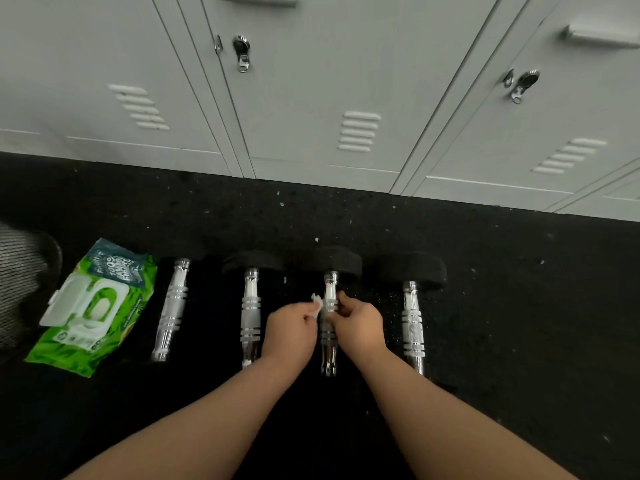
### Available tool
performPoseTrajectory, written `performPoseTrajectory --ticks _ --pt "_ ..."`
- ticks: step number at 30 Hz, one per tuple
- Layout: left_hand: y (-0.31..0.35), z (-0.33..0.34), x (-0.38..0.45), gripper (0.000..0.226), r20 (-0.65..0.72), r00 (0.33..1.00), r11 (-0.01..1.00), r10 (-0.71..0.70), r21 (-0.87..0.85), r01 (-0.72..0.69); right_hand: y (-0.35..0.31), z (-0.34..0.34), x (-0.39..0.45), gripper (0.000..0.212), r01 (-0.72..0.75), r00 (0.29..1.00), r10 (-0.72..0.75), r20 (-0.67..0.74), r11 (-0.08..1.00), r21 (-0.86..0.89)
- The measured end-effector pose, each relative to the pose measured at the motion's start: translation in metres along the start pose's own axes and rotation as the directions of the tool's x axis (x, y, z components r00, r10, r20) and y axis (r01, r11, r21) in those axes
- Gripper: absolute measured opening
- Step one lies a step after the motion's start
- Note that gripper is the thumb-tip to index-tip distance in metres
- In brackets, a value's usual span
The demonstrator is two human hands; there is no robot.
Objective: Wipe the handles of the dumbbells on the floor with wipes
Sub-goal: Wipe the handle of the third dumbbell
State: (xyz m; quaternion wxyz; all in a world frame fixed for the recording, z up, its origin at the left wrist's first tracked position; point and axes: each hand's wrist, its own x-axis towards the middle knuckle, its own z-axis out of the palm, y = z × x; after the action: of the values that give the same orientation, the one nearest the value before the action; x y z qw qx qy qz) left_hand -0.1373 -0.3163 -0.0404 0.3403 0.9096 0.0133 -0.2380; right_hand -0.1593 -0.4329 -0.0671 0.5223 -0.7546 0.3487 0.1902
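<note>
Grey lockers (311, 98), black speckled floor (519, 306)

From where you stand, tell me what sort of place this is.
Probably a gym locker room: grey metal lockers with latches, black speckled rubber floor, and a row of chrome-handled dumbbells lying on it.

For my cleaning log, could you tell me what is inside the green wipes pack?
The wipes pack lies with its lid flipped open, showing a pale patch at the opening, probably a wipe. The remaining contents are hidden by the wrapper.

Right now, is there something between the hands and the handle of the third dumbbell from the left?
Nothing visible blocks it. Both the left hand and right hand are already at the handle, with only the wipe between them.
</note>
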Motion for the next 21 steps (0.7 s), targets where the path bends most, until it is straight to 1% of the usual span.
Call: performPoseTrajectory --ticks 1,2,3,5,6,8,10,12,13,14,16,18,20,21 --pt "0.006 -0.001 0.008 0.034 -0.063 0.998 1.000 0.016 -0.017 -0.017 -0.001 0.001 -0.001 0.055 0.004 1.000 -0.004 -0.001 1.000 -0.002" --pt "0.013 -0.003 0.015 0.035 -0.081 0.995 0.999 0.053 -0.006 -0.054 -0.002 0.001 -0.002 0.054 0.008 1.000 -0.008 -0.005 1.000 -0.003" --pt "0.017 -0.004 0.021 0.036 -0.053 0.991 0.992 0.122 0.035 -0.120 -0.003 0.001 -0.002 0.054 0.013 1.000 -0.013 -0.008 1.000 -0.004" --pt "0.021 -0.001 0.026 0.036 0.099 0.965 0.957 0.241 0.139 -0.253 -0.005 0.001 -0.003 0.050 0.023 1.000 -0.023 -0.008 1.000 -0.022" --pt "0.020 0.001 0.026 0.036 0.175 0.951 0.938 0.256 0.194 -0.288 -0.006 0.000 -0.005 0.046 0.029 1.000 -0.030 -0.011 0.999 -0.038" --pt "0.013 0.005 0.020 0.039 0.269 0.929 0.889 0.255 0.313 -0.335 -0.008 -0.001 -0.006 0.036 0.036 0.999 -0.037 -0.015 0.998 -0.046" --pt "0.009 0.012 0.015 0.033 0.313 0.917 0.859 0.247 0.367 -0.356 -0.010 -0.003 -0.009 0.037 0.042 0.999 -0.043 -0.019 0.998 -0.049" --pt "0.012 0.010 0.020 0.031 0.320 0.920 0.839 0.225 0.416 -0.350 -0.010 -0.001 -0.012 0.038 0.064 0.998 -0.066 -0.021 0.996 -0.062" --pt "0.015 0.007 0.023 0.031 0.331 0.916 0.819 0.226 0.445 -0.363 -0.009 0.001 -0.014 0.034 0.074 0.997 -0.076 -0.021 0.994 -0.076" --pt "0.018 0.005 0.028 0.032 0.339 0.906 0.789 0.252 0.470 -0.395 -0.009 0.002 -0.015 0.026 0.087 0.996 -0.089 -0.024 0.991 -0.097" --pt "0.023 -0.002 0.034 0.038 0.348 0.864 0.712 0.365 0.493 -0.500 -0.008 0.003 -0.015 0.017 0.085 0.996 -0.090 -0.026 0.983 -0.165" --pt "0.025 -0.005 0.040 0.041 0.384 0.799 0.600 0.462 0.528 -0.601 -0.006 0.001 -0.014 0.021 0.050 0.998 -0.054 -0.012 0.975 -0.216" --pt "0.029 -0.002 0.040 0.034 0.453 0.766 0.494 0.457 0.587 -0.642 -0.004 -0.003 -0.013 0.026 0.029 1.000 -0.029 0.001 0.968 -0.248" --pt "0.033 0.000 0.037 0.031 0.471 0.766 0.475 0.438 0.602 -0.642 -0.005 -0.005 -0.012 0.023 0.013 1.000 -0.013 0.001 0.965 -0.261"
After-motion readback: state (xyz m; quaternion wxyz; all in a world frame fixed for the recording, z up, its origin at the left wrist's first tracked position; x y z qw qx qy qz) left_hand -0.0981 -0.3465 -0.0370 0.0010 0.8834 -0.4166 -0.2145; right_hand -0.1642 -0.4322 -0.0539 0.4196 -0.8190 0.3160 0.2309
